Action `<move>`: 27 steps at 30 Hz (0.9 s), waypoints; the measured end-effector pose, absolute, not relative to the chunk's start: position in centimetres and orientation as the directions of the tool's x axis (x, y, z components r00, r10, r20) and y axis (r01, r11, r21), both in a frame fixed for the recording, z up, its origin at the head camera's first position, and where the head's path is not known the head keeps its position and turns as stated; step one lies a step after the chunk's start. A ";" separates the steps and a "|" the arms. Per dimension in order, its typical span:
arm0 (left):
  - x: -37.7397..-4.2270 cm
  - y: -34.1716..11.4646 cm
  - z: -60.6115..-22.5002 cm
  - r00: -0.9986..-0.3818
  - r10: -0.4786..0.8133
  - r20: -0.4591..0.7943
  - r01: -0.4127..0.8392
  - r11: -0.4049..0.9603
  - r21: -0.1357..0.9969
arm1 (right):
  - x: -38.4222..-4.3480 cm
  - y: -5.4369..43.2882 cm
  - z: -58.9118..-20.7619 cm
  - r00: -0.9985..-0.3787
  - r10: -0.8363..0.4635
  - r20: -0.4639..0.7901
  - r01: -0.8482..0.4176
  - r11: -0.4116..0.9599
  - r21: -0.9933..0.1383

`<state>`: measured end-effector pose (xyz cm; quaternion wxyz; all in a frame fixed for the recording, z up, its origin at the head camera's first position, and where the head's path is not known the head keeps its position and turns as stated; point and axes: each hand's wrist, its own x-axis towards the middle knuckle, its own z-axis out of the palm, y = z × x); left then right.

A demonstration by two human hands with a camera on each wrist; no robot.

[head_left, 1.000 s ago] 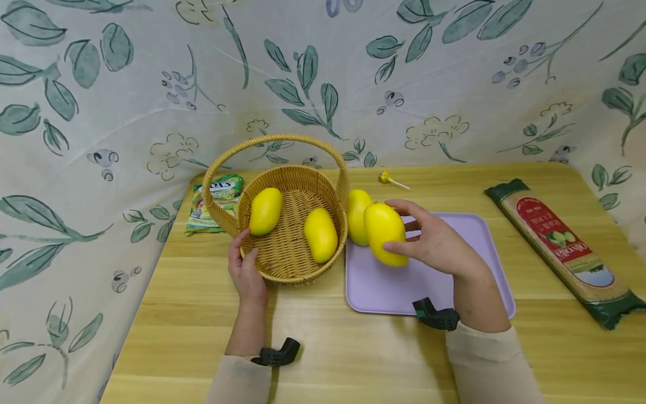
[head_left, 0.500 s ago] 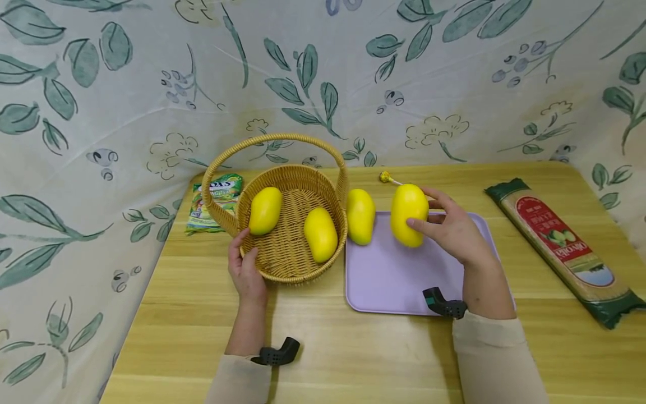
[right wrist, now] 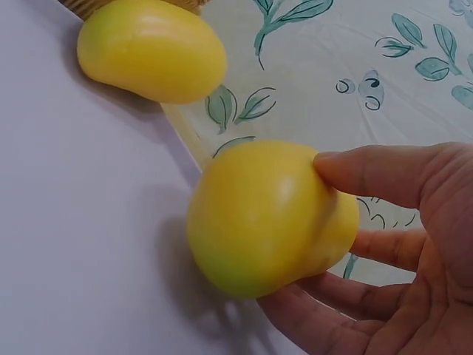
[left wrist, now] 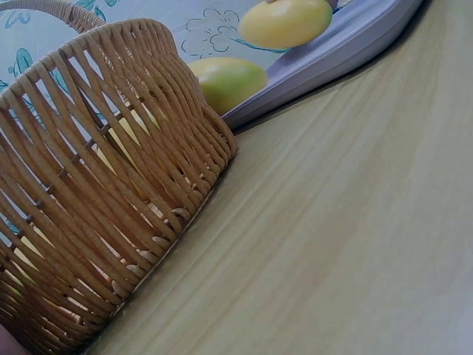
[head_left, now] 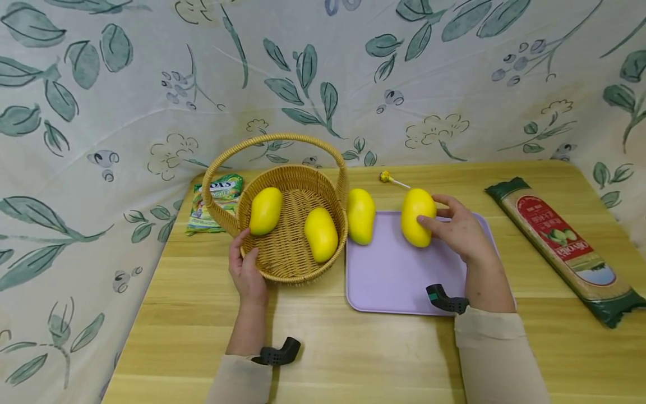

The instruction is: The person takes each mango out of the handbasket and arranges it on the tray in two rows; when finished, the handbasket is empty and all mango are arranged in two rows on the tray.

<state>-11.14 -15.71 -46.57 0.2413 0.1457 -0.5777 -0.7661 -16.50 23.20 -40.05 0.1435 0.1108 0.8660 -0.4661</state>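
Note:
My right hand [head_left: 461, 230] holds a yellow mango [head_left: 418, 217] between thumb and fingers, close over the far part of the lilac tray [head_left: 393, 286]. In the right wrist view the thumb presses one side of this mango [right wrist: 259, 222] and the fingers curve along the other. A second mango [head_left: 360, 216] lies at the tray's far left corner, beside the wicker basket [head_left: 290, 272]. Two more mangoes are inside the basket, one at the left [head_left: 266, 211] and one at the right [head_left: 321, 234]. My left hand [head_left: 248, 275] grips the basket's near left rim.
A green candy bag [head_left: 217, 202] lies behind the basket on the left. Near the table's back edge is a lollipop [head_left: 387, 177]. A long pack of spaghetti [head_left: 560, 241] lies at the right. Patterned cloth [head_left: 323, 84] hangs behind the table.
My right hand has carried its mango rightward, away from the mango beside the basket, to the tray's far middle, with only a small shift lately. The left hand and basket stay put.

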 end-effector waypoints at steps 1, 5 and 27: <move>-11.1 -15.7 -46.6 -0.841 -0.538 0.055 0.200 -0.216 0.956 | -16.6 23.3 -40.2 -0.931 0.064 -0.358 0.334 0.543 -0.771; -11.1 -15.6 -46.5 -0.839 -0.541 0.052 0.198 -0.216 0.956 | -16.7 23.5 -40.4 -0.924 0.075 -0.375 0.352 0.551 -0.757; -11.1 -15.7 -46.4 -0.846 -0.532 0.047 0.194 -0.225 0.955 | -16.5 24.0 -40.3 -0.925 0.083 -0.371 0.346 0.590 -0.729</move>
